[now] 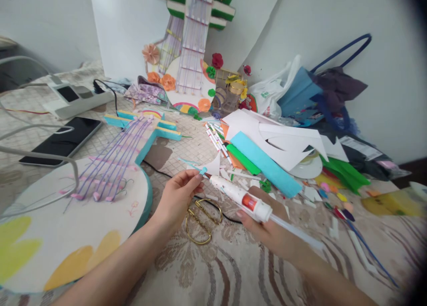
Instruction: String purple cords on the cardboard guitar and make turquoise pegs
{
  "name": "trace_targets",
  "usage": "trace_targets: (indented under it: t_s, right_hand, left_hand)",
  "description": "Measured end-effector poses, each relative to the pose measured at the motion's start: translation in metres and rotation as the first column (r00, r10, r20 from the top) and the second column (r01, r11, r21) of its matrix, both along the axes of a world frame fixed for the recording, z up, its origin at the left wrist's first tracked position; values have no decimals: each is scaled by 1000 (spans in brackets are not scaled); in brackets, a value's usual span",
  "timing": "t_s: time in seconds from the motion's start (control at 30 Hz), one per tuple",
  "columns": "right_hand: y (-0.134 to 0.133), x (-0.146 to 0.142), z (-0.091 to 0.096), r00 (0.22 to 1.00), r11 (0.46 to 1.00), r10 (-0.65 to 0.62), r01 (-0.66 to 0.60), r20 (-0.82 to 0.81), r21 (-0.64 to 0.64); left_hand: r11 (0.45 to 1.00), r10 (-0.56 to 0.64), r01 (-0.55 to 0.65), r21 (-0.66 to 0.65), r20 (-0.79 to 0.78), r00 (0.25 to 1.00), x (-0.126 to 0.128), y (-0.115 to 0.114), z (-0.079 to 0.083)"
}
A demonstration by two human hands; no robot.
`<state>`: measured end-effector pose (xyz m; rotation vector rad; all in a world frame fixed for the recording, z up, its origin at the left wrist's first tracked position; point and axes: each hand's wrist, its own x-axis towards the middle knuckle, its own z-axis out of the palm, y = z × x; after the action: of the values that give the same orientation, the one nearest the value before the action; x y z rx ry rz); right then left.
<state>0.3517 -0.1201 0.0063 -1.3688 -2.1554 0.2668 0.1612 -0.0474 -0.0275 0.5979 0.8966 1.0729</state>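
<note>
Between its fingertips my left hand (178, 195) pinches a small blue strip (203, 170), probably paper. My right hand (267, 223) is wrapped round a white hot glue gun (233, 192), with a clear glue stick (295, 231) poking out of its back end. The gun's nozzle points at the blue strip, close to my left fingertips; whether they touch I cannot tell. Gold-handled scissors (199, 239) lie on the cloth below the gun, their blades hidden. Left of my hands lies a guitar-shaped craft (110, 172) with purple strings and blue sides.
A black phone (65, 141) and power strip (78, 102) with cables sit at left. Another decorated guitar (193, 52) leans on the back wall. Markers (218, 141), blue paper (263, 163), white cut sheets (283, 141) and scraps cover the right side, before a blue bag (300, 92).
</note>
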Motion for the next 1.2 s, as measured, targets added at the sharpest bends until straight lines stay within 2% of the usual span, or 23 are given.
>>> trace_targets:
  t_s: [0.13, 0.3, 0.53, 0.87, 1.2]
  right_hand:
    - [3, -5, -1, 997, 995, 25, -31, 71, 93]
    - [3, -7, 0, 994, 992, 22, -35, 105, 123]
    - [3, -6, -1, 992, 997, -13, 2, 128, 82]
    - [4, -4, -5, 991, 998, -7, -1, 130, 66]
    - [2, -4, -2, 990, 998, -7, -2, 138, 63]
  left_hand:
    - [1000, 3, -3, -7, -13, 1000, 1, 0, -1]
    - [1000, 3, -3, 5, -42, 999, 2, 1, -4]
    - [1000, 12, -12, 10, -35, 999, 2, 2, -4]
    - [1000, -10, 11, 27, -39, 999, 2, 0, -2]
    - [1000, 16, -15, 13, -30, 999, 2, 0, -3]
